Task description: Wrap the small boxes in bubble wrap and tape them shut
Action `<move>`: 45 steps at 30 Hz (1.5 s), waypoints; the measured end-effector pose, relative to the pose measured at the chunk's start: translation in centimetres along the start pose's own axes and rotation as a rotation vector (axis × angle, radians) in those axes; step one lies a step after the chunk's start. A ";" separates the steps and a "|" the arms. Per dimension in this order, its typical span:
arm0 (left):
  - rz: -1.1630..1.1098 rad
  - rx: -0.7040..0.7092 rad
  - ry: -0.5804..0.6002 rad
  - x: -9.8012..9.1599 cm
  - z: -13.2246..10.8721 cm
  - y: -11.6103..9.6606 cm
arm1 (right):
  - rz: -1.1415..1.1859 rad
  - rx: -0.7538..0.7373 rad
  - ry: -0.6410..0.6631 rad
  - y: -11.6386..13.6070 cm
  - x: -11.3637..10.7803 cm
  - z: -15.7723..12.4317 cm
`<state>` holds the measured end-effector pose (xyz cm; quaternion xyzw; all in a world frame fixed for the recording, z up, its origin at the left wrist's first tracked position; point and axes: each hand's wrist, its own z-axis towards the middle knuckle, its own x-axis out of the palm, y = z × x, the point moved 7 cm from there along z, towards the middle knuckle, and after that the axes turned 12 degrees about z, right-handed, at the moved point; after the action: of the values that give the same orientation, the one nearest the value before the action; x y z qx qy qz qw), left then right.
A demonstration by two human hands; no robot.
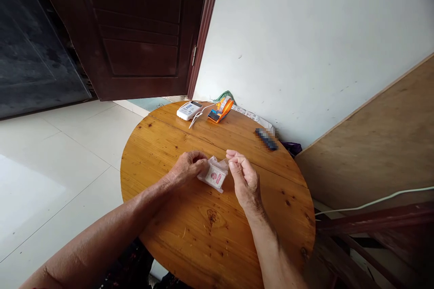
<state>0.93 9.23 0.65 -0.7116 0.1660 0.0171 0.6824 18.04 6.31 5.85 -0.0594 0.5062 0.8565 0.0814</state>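
Observation:
A small white packet (pixel 214 176) with a red mark, in clear wrapping, lies near the middle of the round wooden table (pixel 203 230). My left hand (pixel 186 169) is closed on the packet's left end, fingers curled over it. My right hand (pixel 244 177) pinches the clear wrapping at the packet's upper right corner between thumb and fingertips. Both hands rest low over the tabletop.
At the table's far edge lie a white device (pixel 189 110) with a screen, a white cord or clip (pixel 197 118), an orange tape dispenser (pixel 221 110) and a dark flat bar (pixel 266 139). A dark wooden door (pixel 135 31) stands behind, a white wall (pixel 305 45) and a leaning board (pixel 379 144) at right.

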 end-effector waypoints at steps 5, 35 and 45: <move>-0.087 0.072 -0.007 0.3 -0.1 -0.1 | 0.023 0.063 -0.037 0.5 -0.7 1.5; -0.556 -0.143 0.078 1.8 0.0 0.7 | -0.431 0.203 -0.117 -0.1 -1.2 -1.1; 0.301 0.138 -0.180 -2.7 -1.0 -1.8 | -0.036 0.318 -0.200 -3.4 -2.4 -1.7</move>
<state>-1.32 8.84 3.11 -0.6258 0.2097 0.1710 0.7315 21.15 6.29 2.57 0.0308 0.6233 0.7659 0.1549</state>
